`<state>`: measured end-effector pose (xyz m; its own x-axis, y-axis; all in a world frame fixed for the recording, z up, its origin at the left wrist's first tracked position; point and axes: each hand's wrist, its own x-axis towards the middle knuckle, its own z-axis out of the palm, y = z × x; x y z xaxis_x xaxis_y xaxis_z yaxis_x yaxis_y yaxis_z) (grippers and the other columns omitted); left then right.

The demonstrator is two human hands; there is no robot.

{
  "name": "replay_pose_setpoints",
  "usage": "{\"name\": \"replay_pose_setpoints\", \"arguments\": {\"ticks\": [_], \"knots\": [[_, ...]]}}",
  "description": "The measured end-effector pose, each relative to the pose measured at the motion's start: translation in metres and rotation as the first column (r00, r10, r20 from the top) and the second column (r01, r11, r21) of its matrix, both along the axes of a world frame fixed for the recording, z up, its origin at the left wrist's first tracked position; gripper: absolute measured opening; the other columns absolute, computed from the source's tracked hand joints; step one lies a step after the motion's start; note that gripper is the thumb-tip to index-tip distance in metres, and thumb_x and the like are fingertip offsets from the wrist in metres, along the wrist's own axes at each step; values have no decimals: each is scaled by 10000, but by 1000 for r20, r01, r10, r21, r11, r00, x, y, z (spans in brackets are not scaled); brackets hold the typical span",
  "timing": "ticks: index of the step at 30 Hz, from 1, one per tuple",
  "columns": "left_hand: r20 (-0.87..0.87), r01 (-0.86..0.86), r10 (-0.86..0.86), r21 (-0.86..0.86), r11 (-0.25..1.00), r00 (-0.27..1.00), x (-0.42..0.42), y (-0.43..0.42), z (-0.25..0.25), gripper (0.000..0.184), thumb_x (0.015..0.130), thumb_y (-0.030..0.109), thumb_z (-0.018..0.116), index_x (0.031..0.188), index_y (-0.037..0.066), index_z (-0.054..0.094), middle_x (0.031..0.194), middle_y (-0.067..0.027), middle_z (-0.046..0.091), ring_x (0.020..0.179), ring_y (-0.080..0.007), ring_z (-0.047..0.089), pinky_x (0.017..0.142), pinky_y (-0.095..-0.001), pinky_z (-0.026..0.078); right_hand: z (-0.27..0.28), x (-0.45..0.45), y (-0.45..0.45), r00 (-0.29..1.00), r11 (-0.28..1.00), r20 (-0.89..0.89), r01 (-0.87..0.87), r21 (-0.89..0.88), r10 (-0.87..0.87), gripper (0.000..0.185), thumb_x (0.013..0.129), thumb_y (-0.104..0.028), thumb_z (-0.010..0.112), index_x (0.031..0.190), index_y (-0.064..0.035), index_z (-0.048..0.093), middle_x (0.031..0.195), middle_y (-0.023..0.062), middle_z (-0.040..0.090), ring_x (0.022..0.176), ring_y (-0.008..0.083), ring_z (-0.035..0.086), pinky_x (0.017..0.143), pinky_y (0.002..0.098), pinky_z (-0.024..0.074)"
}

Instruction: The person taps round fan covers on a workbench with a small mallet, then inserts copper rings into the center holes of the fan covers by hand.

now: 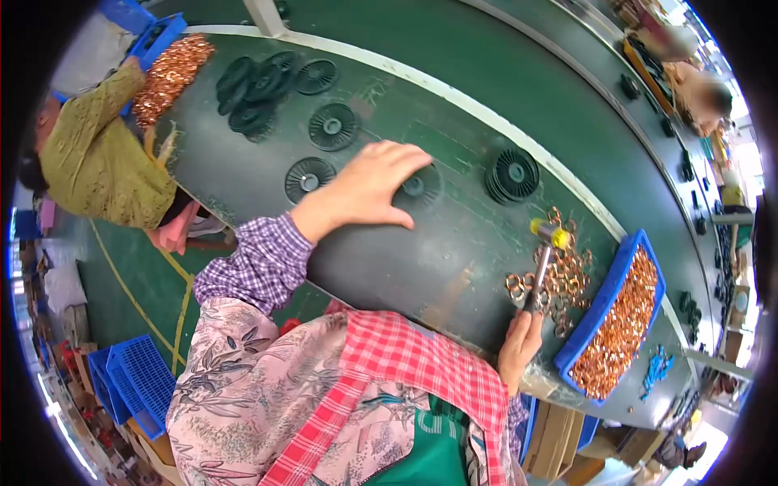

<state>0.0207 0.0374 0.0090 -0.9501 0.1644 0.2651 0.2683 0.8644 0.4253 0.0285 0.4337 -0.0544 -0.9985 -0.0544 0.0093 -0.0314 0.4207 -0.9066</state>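
My left hand (pixel 369 185) reaches over the dark tabletop, thumb and fingers spread apart. Beside its fingers is a black slotted plastic disc (pixel 416 188), slightly blurred; whether they touch I cannot tell. My right hand (pixel 520 347) is closed round the handle of a mallet (pixel 538 279) with a yellow head, held over loose copper rings (pixel 572 279). Farther along the table stands a stack of black discs (pixel 515 172). Two more single discs, one farther off (pixel 333 126) and one nearer (pixel 309 177), lie left of my left hand.
A blue bin (pixel 589 322) full of copper pieces is at the right, near blue bits (pixel 657 369). A heap of black discs (pixel 258 87) and a copper pile (pixel 172 79) lie left, beside a person in an olive top (pixel 105 158). Blue crates (pixel 142 377) stand on the floor.
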Motion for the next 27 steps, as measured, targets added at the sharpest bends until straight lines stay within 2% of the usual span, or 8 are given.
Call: {"name": "replay_pose_setpoints", "arguments": {"ticks": [2, 6, 12, 14, 15, 20, 23, 27], "knots": [[41, 61, -64, 73, 995, 997, -4, 37, -21, 952, 573, 415, 894, 1361, 42, 512, 1357, -131, 524, 1247, -344, 480, 1045, -466, 387, 10, 7, 1, 993, 997, 91, -72, -20, 73, 239, 1046, -224, 514, 953, -24, 606, 661, -43, 484, 550, 29, 395, 479, 219, 296], [-10, 29, -28, 134, 991, 1000, -9, 69, -45, 978, 568, 464, 891, 1367, 47, 512, 1352, -127, 529, 1239, -341, 483, 1054, -473, 358, 29, 11, -1, 953, 921, 32, -298, 252, 300, 213, 1026, -201, 527, 997, -12, 621, 621, -9, 506, 555, 82, 446, 490, 282, 330], [-12, -38, 42, 257, 966, 999, -12, 79, -52, 1125, 571, 456, 901, 1477, 61, 364, 1329, -121, 571, 1249, -341, 492, 1098, -477, 311, 69, -5, -28, 970, 976, -115, -216, -10, 213, 207, 1007, -192, 560, 1010, 9, 607, 650, 106, 533, 524, 184, 499, 499, 342, 384], [-15, -42, 48, 282, 959, 999, -12, 80, -51, 1167, 570, 445, 905, 1502, 63, 316, 1322, -119, 580, 1251, -340, 494, 1109, -479, 303, 53, -16, -34, 854, 798, -148, -386, 464, 499, 196, 998, -182, 568, 1030, 7, 612, 666, 173, 548, 531, 268, 530, 507, 367, 406], [-5, -52, 56, 280, 958, 998, -10, 81, -53, 1171, 572, 428, 908, 1506, 61, 302, 1321, -118, 580, 1251, -340, 493, 1115, -482, 299, 46, -16, -36, 874, 739, 15, -420, 526, 486, 188, 990, -166, 572, 1057, 4, 615, 706, 223, 554, 553, 329, 541, 514, 387, 415], [-8, -62, 66, 277, 959, 998, -11, 78, -51, 1150, 588, 391, 905, 1504, 53, 297, 1321, -121, 577, 1252, -342, 491, 1131, -493, 288, 85, -12, -36, 948, 942, -110, -276, 190, 300, 190, 991, -164, 572, 1086, -2, 601, 686, 214, 564, 559, 354, 556, 511, 398, 421], [-9, -66, 71, 256, 965, 997, -11, 81, -50, 1122, 598, 390, 898, 1496, 50, 318, 1322, -131, 570, 1245, -350, 493, 1119, -496, 300, 45, -13, -33, 890, 759, 53, -415, 502, 452, 158, 966, -172, 620, 1007, -22, 591, 722, 269, 575, 676, 476, 592, 533, 454, 440], [-31, -75, 89, 313, 947, 996, -10, 79, -44, 1103, 600, 400, 898, 1487, 42, 350, 1322, -143, 572, 1239, -353, 499, 1081, -483, 342, 45, -4, -16, 962, 919, -94, -211, 334, 255, 168, 1006, -165, 554, 1004, 0, 587, 646, 150, 512, 535, 245, 491, 509, 374, 400]]}}
